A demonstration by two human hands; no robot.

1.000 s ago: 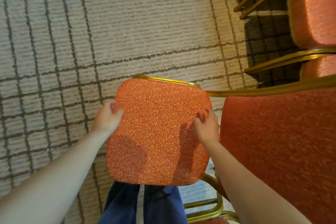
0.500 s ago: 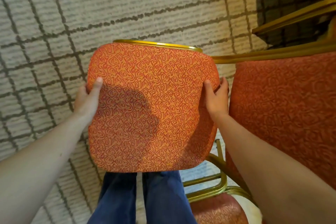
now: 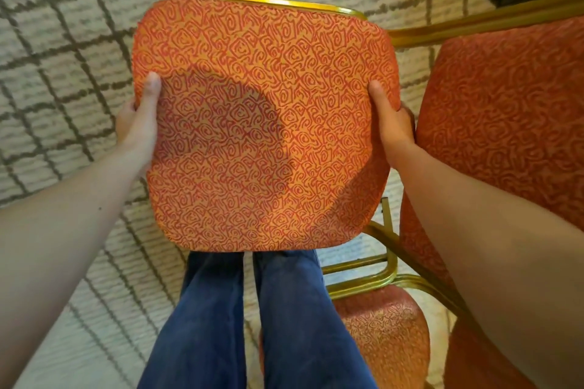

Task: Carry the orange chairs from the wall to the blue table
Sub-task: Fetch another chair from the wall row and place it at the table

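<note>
Currently my left hand [image 3: 139, 123] and right hand [image 3: 392, 123] grip opposite seat edges of the orange chair [image 3: 262, 123], thumbs on top, to balance it. It hangs before my legs [image 3: 252, 319], beside the other chairs [image 3: 505, 123]; blue table unseen.

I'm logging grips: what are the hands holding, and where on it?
An orange chair, by its cushion: the left hand grips the left edge, the right hand the right edge, thumbs on top.
</note>
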